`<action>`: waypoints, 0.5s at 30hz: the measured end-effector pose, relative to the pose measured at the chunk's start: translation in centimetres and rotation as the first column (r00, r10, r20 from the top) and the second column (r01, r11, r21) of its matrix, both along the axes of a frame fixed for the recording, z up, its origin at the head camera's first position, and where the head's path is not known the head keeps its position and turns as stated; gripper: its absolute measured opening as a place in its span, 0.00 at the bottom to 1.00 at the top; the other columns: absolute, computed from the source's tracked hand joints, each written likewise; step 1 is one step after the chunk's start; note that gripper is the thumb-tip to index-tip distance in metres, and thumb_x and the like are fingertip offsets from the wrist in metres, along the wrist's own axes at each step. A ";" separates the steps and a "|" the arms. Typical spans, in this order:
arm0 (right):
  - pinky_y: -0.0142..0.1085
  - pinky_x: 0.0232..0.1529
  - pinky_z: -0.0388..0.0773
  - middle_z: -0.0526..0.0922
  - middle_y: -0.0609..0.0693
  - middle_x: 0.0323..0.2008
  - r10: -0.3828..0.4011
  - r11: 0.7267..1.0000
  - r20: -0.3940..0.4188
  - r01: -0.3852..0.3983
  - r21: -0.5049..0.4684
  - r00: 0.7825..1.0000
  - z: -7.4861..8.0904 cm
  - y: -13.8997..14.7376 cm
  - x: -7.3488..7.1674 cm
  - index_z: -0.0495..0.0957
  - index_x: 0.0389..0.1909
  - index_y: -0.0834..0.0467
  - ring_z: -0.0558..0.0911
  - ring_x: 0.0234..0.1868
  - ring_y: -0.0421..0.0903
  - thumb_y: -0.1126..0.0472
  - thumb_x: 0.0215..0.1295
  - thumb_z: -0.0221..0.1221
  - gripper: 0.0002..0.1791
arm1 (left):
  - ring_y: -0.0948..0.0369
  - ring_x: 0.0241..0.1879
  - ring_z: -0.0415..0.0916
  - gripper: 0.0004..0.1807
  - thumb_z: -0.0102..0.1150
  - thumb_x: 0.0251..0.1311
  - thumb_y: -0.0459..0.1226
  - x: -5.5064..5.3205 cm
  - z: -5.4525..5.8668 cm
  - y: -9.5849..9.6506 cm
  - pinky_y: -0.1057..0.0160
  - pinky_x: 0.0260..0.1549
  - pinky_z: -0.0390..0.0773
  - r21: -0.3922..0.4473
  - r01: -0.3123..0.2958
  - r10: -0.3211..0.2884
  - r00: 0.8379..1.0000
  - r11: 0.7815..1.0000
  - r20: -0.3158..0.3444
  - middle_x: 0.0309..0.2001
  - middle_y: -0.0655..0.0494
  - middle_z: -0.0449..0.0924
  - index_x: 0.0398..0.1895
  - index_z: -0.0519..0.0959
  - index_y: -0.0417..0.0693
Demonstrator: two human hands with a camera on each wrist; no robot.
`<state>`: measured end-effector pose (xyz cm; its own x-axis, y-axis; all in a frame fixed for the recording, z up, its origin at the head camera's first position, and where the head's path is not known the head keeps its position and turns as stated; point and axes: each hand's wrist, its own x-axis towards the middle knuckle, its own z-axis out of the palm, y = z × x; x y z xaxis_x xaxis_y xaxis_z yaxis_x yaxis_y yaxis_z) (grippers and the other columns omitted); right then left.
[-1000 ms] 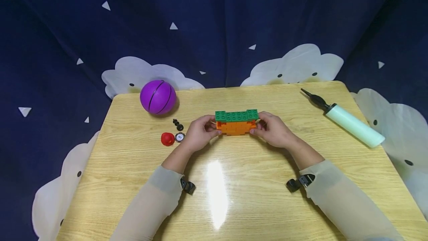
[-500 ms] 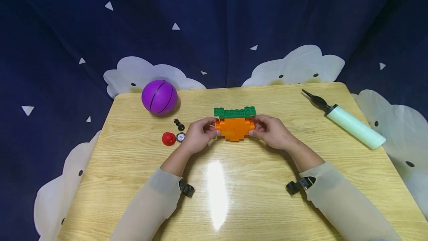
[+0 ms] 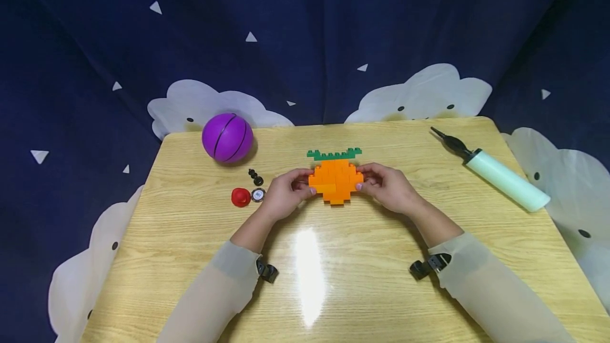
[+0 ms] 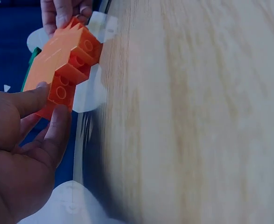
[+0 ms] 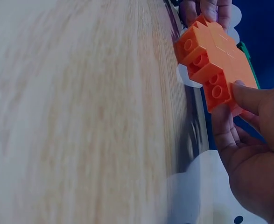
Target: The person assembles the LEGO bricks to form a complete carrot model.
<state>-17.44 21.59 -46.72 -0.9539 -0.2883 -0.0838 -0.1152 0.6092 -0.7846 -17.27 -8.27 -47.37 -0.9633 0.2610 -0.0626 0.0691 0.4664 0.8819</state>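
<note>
Between the two hands is a carrot-like model of orange building bricks topped by a strip of green bricks. My left hand pinches its left end, thumb on the flat front face and fingers behind and below. The right hand grips the opposite end in the same way. In the left wrist view the orange model is lifted above the table, its hollow brick undersides showing. The right wrist view shows the same stepped underside of the bricks, with the green strip at the far edge.
On the wooden table, a purple ball stands at the back left. Near the left hand lie a red cap-shaped piece, a round chip and a small black piece. A hand pump lies at the right.
The brick model has been tilted between the hands: its green top has swung back and now shows edge-on, while the flat orange face has turned up into view. Both hands keep their hold.
</note>
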 end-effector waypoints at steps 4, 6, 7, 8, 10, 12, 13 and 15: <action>0.35 0.38 0.80 0.84 0.50 0.42 0.027 1.000 0.004 -0.027 -0.002 1.000 -0.2 0.2 0.1 0.76 0.67 0.57 0.80 0.37 0.48 0.56 0.64 0.73 0.31 | 0.59 0.42 0.80 0.30 0.77 0.58 0.36 0.0 -0.1 0.0 0.60 0.42 0.82 -0.015 0.017 -0.016 1.000 1.000 0.012 0.47 0.57 0.84 0.65 0.80 0.51; 0.35 0.36 0.79 0.84 0.50 0.39 0.045 0.999 0.005 -0.045 -0.003 0.999 -0.4 0.3 0.1 0.75 0.68 0.59 0.79 0.36 0.48 0.57 0.62 0.74 0.34 | 0.59 0.43 0.80 0.31 0.77 0.57 0.37 0.0 -0.2 0.0 0.60 0.42 0.81 -0.037 0.028 -0.027 1.000 0.999 0.015 0.47 0.57 0.84 0.66 0.79 0.51; 0.35 0.35 0.78 0.83 0.50 0.38 0.053 0.999 0.006 -0.053 -0.002 0.999 -0.5 0.3 0.1 0.74 0.68 0.59 0.79 0.35 0.48 0.57 0.61 0.75 0.35 | 0.60 0.43 0.80 0.32 0.77 0.57 0.37 0.0 -0.2 0.0 0.60 0.43 0.81 -0.048 0.033 -0.033 0.999 0.998 0.015 0.46 0.57 0.84 0.66 0.79 0.51; 0.35 0.34 0.78 0.83 0.50 0.37 0.058 0.998 0.006 -0.058 0.000 0.998 -0.6 0.3 0.1 0.74 0.69 0.59 0.78 0.35 0.47 0.58 0.61 0.75 0.36 | 0.60 0.42 0.80 0.32 0.77 0.58 0.37 0.0 -0.3 -0.1 0.60 0.42 0.81 -0.058 0.038 -0.037 0.999 0.998 0.014 0.46 0.57 0.84 0.67 0.79 0.51; 0.35 0.34 0.78 0.83 0.50 0.36 0.061 0.998 0.005 -0.061 0.007 0.998 -0.7 0.3 0.0 0.74 0.69 0.60 0.78 0.34 0.47 0.58 0.61 0.75 0.36 | 0.60 0.42 0.80 0.31 0.76 0.59 0.37 0.0 -0.4 -0.1 0.61 0.42 0.81 -0.071 0.043 -0.042 0.999 0.997 0.013 0.44 0.57 0.84 0.67 0.79 0.52; 0.35 0.35 0.78 0.83 0.49 0.37 0.061 0.998 0.004 -0.061 0.017 0.998 -0.7 0.2 0.0 0.74 0.69 0.60 0.78 0.35 0.47 0.57 0.62 0.75 0.36 | 0.61 0.41 0.80 0.31 0.76 0.59 0.37 0.0 -0.4 -0.1 0.61 0.41 0.81 -0.083 0.045 -0.044 0.999 0.996 0.006 0.44 0.56 0.83 0.67 0.79 0.52; 0.36 0.36 0.78 0.83 0.49 0.37 0.061 0.998 0.003 -0.061 0.024 0.998 -0.8 0.2 0.0 0.74 0.69 0.60 0.78 0.35 0.47 0.57 0.62 0.74 0.35 | 0.61 0.40 0.80 0.31 0.76 0.59 0.37 -0.1 -0.5 -0.1 0.60 0.41 0.81 -0.091 0.046 -0.046 0.999 0.995 0.000 0.44 0.56 0.83 0.67 0.79 0.51; 0.36 0.36 0.78 0.83 0.49 0.37 0.060 0.998 0.005 -0.061 0.033 0.998 -0.7 0.2 0.0 0.75 0.69 0.60 0.78 0.35 0.47 0.57 0.62 0.74 0.35 | 0.61 0.40 0.80 0.30 0.76 0.59 0.37 -0.1 -0.5 0.0 0.60 0.41 0.81 -0.105 0.053 -0.054 0.998 0.993 -0.010 0.45 0.55 0.82 0.66 0.80 0.50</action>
<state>-17.48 21.81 -47.45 -0.9344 -0.3424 -0.0978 -0.1497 0.6268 -0.7647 -17.38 -8.29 -47.82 -0.9490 0.3050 -0.0802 0.1074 0.5517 0.8271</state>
